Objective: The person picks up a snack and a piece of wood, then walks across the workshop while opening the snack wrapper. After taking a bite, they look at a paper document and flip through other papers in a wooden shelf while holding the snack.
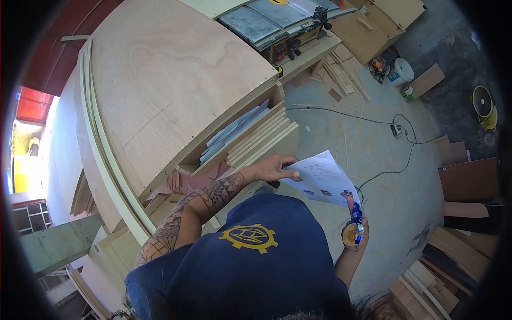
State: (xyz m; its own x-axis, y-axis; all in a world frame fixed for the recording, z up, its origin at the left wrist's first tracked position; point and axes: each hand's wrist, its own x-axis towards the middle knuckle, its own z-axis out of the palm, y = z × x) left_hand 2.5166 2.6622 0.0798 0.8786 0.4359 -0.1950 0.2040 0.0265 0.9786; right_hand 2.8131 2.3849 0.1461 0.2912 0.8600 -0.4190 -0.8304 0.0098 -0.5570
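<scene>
My left hand (274, 168), at the end of a tattooed forearm, is closed on the left edge of a printed paper sheet (322, 176), thumb on top. Lines of text and a few small pictures show on the sheet. Near its lower right corner, my right hand (363, 230) is closed around a shiny blue item with a round yellowish face (351, 234); I cannot make out its kind. Whether the right fingers also grip the paper is not clear. The sheet is held in front of my navy shirt (277, 250), above the floor.
A big plywood-topped workbench (176, 80) stands at left, with papers (234, 130) in its open shelf. Beyond it is a table saw (261, 24). A black cable (368, 120) crosses the floor. Wood offcuts (464, 250), a white bucket (401, 71) and a yellow fan (484, 106) lie right.
</scene>
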